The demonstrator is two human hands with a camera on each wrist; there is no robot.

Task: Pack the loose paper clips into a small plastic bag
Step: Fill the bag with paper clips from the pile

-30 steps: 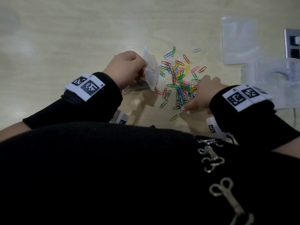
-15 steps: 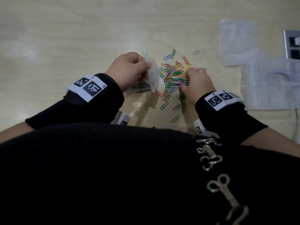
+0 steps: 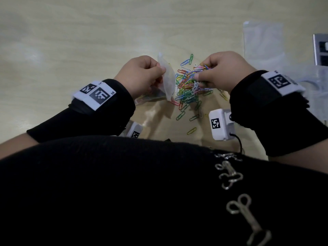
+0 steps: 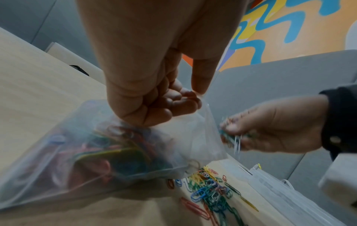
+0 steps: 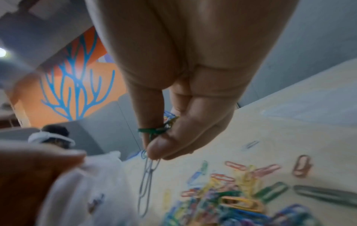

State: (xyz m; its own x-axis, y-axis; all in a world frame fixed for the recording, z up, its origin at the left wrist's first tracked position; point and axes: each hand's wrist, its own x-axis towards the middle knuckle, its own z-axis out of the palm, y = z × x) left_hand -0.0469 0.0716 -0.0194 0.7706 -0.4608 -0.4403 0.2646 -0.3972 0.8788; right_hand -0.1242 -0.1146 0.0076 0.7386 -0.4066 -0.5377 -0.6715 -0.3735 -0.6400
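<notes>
A pile of coloured paper clips (image 3: 188, 87) (image 4: 208, 188) (image 5: 237, 200) lies on the wooden table. My left hand (image 3: 142, 75) (image 4: 154, 97) pinches the rim of a small clear plastic bag (image 3: 167, 80) (image 4: 96, 152) (image 5: 92, 191), which holds several clips. My right hand (image 3: 218, 71) (image 4: 270, 130) (image 5: 173, 130) is lifted above the pile, just right of the bag's mouth. It grips a bunch of clips (image 3: 203, 68) (image 4: 233, 137) (image 5: 152, 133), and some dangle below its fingers.
Empty clear bags (image 3: 262, 43) and a clear plastic pouch (image 3: 308, 80) (image 4: 289, 197) lie on the right side of the table. A grey device (image 3: 321, 48) sits at the right edge. A few stray clips (image 3: 191, 130) lie near my body.
My right hand closed on a bunch of clips at the near side of the pile, then lifted them up and away from me beside the bag. The left hand held the bag steady.
</notes>
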